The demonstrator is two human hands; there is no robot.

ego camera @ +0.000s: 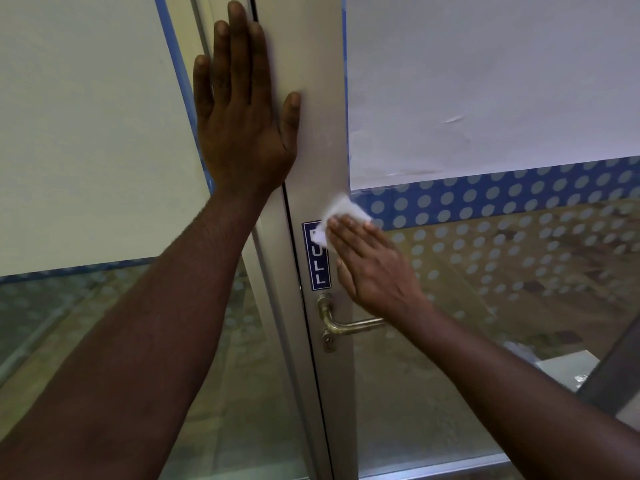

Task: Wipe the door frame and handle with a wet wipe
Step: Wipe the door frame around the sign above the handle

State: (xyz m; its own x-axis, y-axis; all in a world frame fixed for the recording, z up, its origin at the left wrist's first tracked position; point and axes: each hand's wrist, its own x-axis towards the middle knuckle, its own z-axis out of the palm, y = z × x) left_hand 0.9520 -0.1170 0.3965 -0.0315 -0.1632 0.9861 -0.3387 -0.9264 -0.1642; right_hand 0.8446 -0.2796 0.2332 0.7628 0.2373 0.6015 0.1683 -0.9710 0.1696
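Note:
A pale metal door frame (322,133) runs up the middle between two glass panes. My left hand (242,112) lies flat on it, fingers spread and pointing up, holding nothing. My right hand (370,265) presses a white wet wipe (341,211) against the frame, fingers stretched over it. The wipe covers the top of a blue PULL sticker (317,268). Just below the sticker a brass lever handle (349,323) points right; my right wrist hides its far end.
White paper sheets (485,81) cover the upper glass on both sides. A blue band with pale dots (519,195) crosses the right pane. Through the lower glass a tiled floor and a grey box (568,367) show at the right.

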